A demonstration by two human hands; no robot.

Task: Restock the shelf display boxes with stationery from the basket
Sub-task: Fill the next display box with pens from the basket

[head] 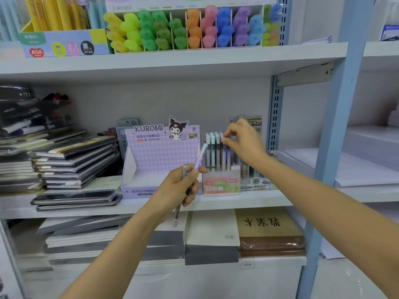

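Note:
A clear display box labelled Fruit Soda [222, 182] stands on the middle shelf and holds several upright pastel pencils [212, 151]. My right hand [244, 143] reaches over the box and pinches the white top of a purple pencil [224, 139] at its right side. My left hand [179, 187] is in front of the box, low and to its left, and grips a few pencils; a purple one [201, 155] points up and right, and a darker one [177, 212] sticks out below the fist. The basket is out of view.
A purple Kuromi display box [159, 167] stands open just left of the pencil box. Stacked notebooks [73, 165] fill the shelf's left. A lead-refill display [255, 182] sits to the right beside the blue upright [336, 126]. Highlighters [190, 29] line the shelf above.

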